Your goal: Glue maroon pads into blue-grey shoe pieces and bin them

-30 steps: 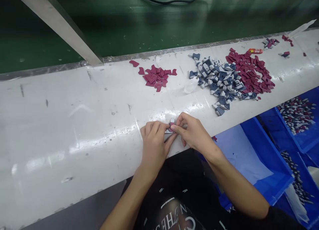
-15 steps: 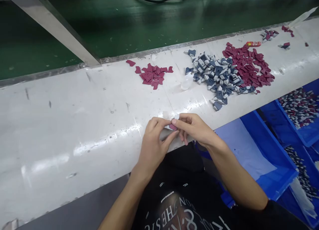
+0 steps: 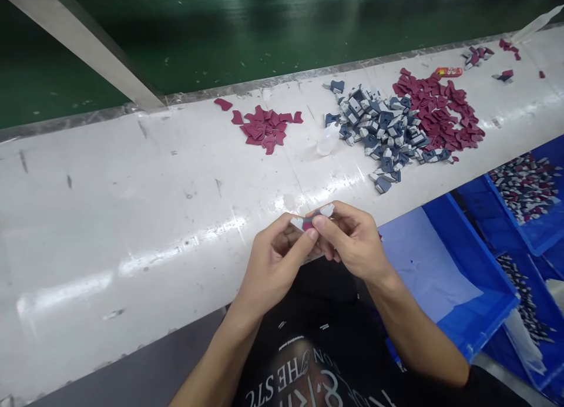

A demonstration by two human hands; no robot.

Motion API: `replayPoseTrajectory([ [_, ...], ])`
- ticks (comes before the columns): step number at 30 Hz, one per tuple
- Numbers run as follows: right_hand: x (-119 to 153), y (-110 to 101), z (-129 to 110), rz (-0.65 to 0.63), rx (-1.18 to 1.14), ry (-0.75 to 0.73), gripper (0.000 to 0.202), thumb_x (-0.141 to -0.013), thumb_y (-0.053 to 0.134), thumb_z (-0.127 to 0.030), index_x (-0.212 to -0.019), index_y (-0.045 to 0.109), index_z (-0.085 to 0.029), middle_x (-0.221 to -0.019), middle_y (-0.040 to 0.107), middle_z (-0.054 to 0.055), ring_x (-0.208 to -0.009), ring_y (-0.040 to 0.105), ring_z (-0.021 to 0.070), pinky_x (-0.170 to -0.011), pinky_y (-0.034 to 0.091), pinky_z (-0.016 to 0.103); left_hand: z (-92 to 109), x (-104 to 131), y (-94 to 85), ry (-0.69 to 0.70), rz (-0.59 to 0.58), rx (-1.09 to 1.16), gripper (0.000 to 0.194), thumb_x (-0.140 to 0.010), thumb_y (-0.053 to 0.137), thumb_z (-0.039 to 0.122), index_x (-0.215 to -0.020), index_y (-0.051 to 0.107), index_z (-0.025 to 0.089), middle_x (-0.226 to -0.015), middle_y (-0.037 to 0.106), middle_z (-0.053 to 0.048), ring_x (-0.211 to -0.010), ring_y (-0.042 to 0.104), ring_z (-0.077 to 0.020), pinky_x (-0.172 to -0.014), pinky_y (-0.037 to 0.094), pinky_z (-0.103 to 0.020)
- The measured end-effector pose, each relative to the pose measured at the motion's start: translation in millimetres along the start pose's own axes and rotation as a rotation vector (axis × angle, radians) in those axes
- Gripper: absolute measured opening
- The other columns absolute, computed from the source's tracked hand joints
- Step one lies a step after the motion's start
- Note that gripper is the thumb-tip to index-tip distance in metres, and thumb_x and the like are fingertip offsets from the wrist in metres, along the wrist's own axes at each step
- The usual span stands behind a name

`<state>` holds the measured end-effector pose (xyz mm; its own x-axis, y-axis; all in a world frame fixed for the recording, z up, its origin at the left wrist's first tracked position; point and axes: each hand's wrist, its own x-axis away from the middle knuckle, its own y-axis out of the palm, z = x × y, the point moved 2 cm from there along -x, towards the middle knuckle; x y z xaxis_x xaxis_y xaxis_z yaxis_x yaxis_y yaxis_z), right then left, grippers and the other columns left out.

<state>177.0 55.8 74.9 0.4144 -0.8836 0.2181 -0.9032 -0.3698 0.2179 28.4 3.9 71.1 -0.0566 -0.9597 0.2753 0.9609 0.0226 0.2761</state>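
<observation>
My left hand (image 3: 273, 263) and my right hand (image 3: 355, 239) meet at the near edge of the white table (image 3: 110, 219). Between their fingertips they pinch one small piece (image 3: 312, 220), white with a dark red patch showing. The fingers hide most of it. Beyond it lie a small heap of dark red pieces (image 3: 264, 125), a heap of blue and white pieces (image 3: 383, 134) and a larger heap of dark red pieces (image 3: 440, 113).
Blue bins (image 3: 476, 313) stand below the table's edge at the right; the farther ones (image 3: 526, 187) hold several mixed pieces. A small clear cap (image 3: 326, 143) sits by the blue heap. An orange tube (image 3: 448, 71) lies at the far edge. A grey beam (image 3: 88, 49) slants at upper left.
Both hands have lifted the piece off the table's edge and drawn it slightly toward me. The white part of the piece now shows above the fingers.
</observation>
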Motion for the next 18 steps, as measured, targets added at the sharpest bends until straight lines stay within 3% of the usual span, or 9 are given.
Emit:
replayPoseTrajectory([
  [4, 1, -7, 1, -0.107, -0.033, 0.012, 0.026, -0.106, 0.074, -0.043, -0.096, 0.077, -0.019, -0.061, 0.068, -0.003, -0.047, 0.060, 0.0102, -0.040, 0.045, 0.019, -1, 3, -1.3, 0.003, -0.015, 0.026, 0.016, -0.108, 0.073, 0.038, -0.101, 0.076, 0.024, -0.085, 0.078, 0.002, -0.081, 0.077, -0.0137, -0.081, 0.064, -0.028],
  [9, 0, -7, 1, -0.035, 0.014, 0.008, 0.027, -0.101, 0.082, -0.041, -0.088, 0.077, -0.018, -0.055, 0.062, -0.006, -0.044, 0.055, 0.0082, -0.040, 0.044, 0.018, -3, 7, 1.8, -0.021, -0.029, -0.007, 0.018, -0.109, 0.072, 0.042, -0.103, 0.074, 0.025, -0.088, 0.079, 0.001, -0.085, 0.077, -0.0152, -0.082, 0.063, -0.030],
  [13, -1, -1, 1, 0.006, -0.024, -0.047, 0.026, -0.099, 0.085, -0.040, -0.087, 0.077, -0.019, -0.059, 0.062, -0.007, -0.044, 0.051, 0.0060, -0.042, 0.046, 0.018, -5, 10, 4.4, -0.010, -0.012, 0.006, 0.012, -0.109, 0.072, 0.040, -0.106, 0.074, 0.028, -0.078, 0.070, 0.006, -0.075, 0.069, -0.0106, -0.076, 0.059, -0.025],
  [18, 1, 1, 0, -0.053, -0.083, -0.050, 0.020, -0.101, 0.082, -0.037, -0.092, 0.077, -0.020, -0.062, 0.063, -0.006, -0.047, 0.054, 0.0079, -0.047, 0.053, 0.021, -5, 9, 2.1, 0.019, 0.029, -0.008, 0.012, -0.109, 0.072, 0.038, -0.105, 0.073, 0.027, -0.078, 0.072, 0.005, -0.075, 0.069, -0.0113, -0.074, 0.058, -0.025],
])
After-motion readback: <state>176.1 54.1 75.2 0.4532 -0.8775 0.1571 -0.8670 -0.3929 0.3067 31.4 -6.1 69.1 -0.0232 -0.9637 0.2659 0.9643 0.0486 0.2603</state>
